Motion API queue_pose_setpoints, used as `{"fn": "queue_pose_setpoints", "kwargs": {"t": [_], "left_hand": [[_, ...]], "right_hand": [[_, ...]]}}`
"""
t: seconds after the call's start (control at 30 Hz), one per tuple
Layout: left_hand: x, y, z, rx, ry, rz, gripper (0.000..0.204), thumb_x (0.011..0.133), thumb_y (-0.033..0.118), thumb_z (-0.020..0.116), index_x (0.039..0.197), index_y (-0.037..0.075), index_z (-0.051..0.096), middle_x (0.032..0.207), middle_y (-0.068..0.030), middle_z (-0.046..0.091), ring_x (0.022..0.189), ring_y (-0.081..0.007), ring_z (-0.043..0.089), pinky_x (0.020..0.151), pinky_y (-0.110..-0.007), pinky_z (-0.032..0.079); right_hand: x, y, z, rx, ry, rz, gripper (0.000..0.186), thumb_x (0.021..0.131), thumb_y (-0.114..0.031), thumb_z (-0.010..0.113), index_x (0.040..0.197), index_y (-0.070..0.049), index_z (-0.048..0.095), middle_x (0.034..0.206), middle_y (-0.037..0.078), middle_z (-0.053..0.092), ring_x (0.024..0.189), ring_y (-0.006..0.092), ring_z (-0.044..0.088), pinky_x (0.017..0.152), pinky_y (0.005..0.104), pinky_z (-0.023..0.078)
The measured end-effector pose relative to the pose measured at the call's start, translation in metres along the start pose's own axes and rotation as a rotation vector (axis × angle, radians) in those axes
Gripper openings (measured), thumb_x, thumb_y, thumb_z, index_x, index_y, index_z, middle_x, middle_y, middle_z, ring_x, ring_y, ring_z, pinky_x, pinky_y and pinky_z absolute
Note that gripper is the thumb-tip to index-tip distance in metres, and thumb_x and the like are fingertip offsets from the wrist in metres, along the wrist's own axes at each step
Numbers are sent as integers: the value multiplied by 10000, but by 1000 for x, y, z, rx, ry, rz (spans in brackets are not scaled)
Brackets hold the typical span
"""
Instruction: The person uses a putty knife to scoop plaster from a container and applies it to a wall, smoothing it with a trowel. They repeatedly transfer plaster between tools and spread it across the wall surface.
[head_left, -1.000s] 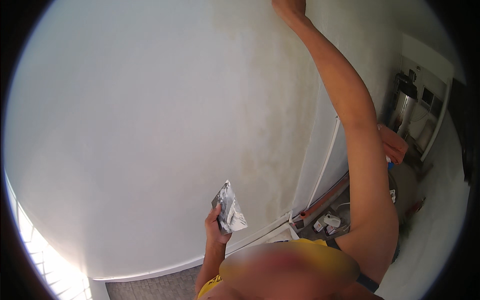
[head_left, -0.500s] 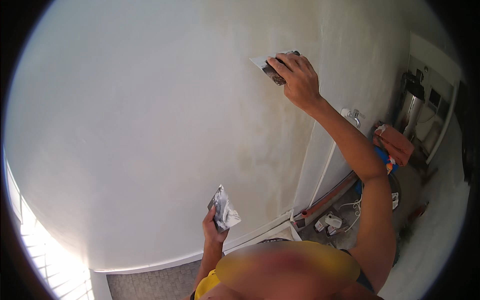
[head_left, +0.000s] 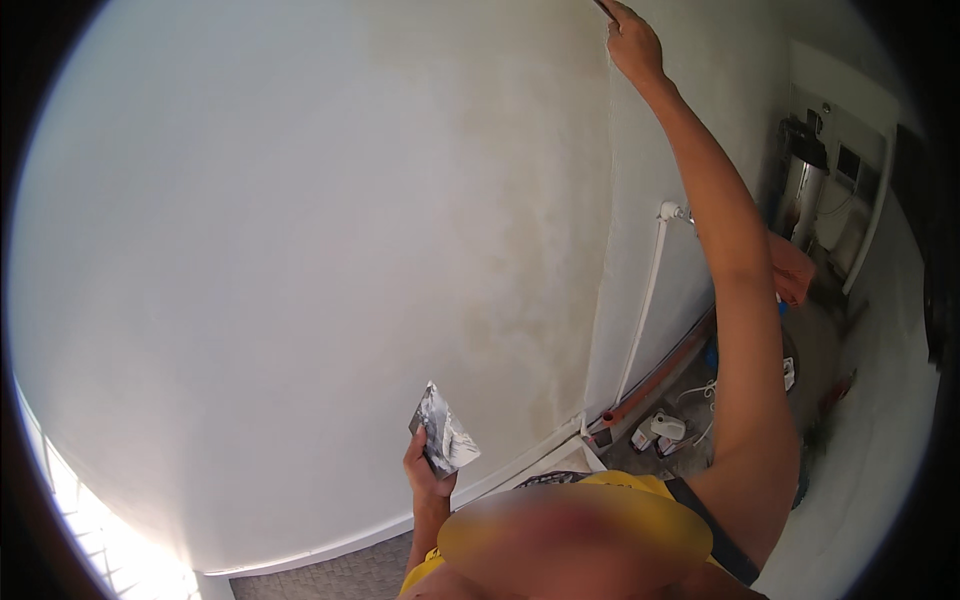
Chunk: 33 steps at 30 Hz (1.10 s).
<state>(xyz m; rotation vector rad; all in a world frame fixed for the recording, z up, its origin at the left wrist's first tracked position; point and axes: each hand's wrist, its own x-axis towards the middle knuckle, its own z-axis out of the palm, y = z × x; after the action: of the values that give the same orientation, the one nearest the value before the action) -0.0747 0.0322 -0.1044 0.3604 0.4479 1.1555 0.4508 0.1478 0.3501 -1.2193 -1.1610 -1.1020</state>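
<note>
White wall is looking part done, tan patches showing
Left hand is gripping a messy blade, right hand a tool

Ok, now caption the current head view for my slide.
Left hand holding a smeared blade before a patchy wall, right hand raised high, its tool barely in frame.

White containers stand on the grey floor.
</note>
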Motion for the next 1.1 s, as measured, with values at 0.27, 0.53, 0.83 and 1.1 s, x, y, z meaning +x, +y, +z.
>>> {"fn": "queue_pose_setpoints", "kwargs": {"t": [0.27,0.53,0.83,1.1], "left_hand": [[13,1,4,-26,-73,-28,386,1052,219,517,1392,40,555,1250,-108,694,1093,-267,699,951,-442,579],[15,-47,55,276,-544,517,481,1103,362,515,1436,15,510,1423,-106,592,1308,-242,574,1115,-423,438],[-14,-144,116,1159,-1236,819,415,960,21,609,1370,80,611,1447,-259,583,1299,-489,568,1076,-571,462],[0,-204,83,1014,-692,-177,442,1105,260,465,1398,-66,528,1317,-179,640,1145,-351,665,988,-485,534]], "right_hand": [[-199,-27,10,41,-182,-276,571,821,131,601,1341,-95,657,1305,79,682,1214,298,636,1051,413,495],[-430,-169,-175,1311,-213,2132,280,902,-43,582,1165,28,647,1063,151,727,908,304,751,833,421,647],[-469,-144,-293,1839,-107,2241,199,939,-96,666,1113,0,678,1071,124,719,940,257,727,887,431,608],[-392,-138,-397,1172,-36,1672,229,965,-207,707,1139,-62,677,1065,81,694,1035,231,691,941,415,576]]}}
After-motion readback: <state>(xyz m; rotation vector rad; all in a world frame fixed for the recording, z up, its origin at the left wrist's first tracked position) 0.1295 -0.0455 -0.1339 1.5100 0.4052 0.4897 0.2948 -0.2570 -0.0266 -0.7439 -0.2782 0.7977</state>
